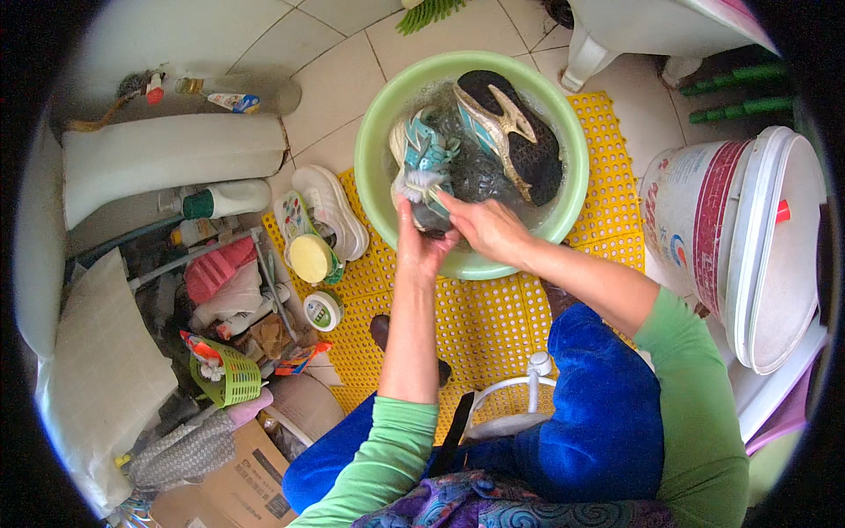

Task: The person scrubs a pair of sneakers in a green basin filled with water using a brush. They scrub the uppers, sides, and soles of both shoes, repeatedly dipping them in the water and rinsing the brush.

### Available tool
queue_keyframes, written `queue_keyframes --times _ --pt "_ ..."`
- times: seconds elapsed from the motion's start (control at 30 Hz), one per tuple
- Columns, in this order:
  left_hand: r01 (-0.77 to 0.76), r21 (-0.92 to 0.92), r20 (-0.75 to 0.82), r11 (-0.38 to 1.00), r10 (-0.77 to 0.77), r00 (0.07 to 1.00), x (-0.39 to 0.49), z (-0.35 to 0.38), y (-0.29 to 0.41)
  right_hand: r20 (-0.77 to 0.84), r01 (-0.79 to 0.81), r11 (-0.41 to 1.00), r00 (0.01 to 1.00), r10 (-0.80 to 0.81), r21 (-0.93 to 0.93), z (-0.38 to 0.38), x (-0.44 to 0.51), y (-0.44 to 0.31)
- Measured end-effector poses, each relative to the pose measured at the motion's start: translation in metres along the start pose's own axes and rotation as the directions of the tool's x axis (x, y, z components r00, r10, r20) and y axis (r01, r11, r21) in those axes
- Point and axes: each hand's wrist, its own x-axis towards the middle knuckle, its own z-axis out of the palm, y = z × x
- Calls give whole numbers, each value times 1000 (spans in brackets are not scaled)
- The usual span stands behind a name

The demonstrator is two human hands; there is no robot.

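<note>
A light green basin (367,178) of soapy water stands before me. My left hand (422,251) grips the heel end of a teal and white sports shoe (422,148), tilted at the basin's near left side. In my right hand (492,231) is a scrub brush (422,186), its pale bristles against the shoe's opening; my fingers hide much of its handle. The other sports shoe (538,148) lies on its side in the water to the right, its black sole showing.
Yellow perforated mats (482,317) lie under the basin. To the left are white shoes (333,211), a yellow-lidded container (310,257), a small round tub (323,311) and a green basket (241,376). A large lidded bucket (706,218) stands at the right.
</note>
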Motion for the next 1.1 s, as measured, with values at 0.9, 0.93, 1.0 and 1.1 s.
queue_keyframes --times 0.9,0.93,1.0,1.1 --pt "18 443 -133 897 45 990 17 -10 43 387 -669 642 742 547 375 8 2 63" --pt "28 444 -117 896 27 993 17 -7 43 364 -634 695 769 525 338 1 -3 57" --pt "42 449 -117 892 12 993 18 -3 45 233 -462 864 879 416 201 -20 -16 43" --pt "45 452 -152 891 27 988 17 4 46 -87 -64 995 995 57 -79 -51 -34 20"
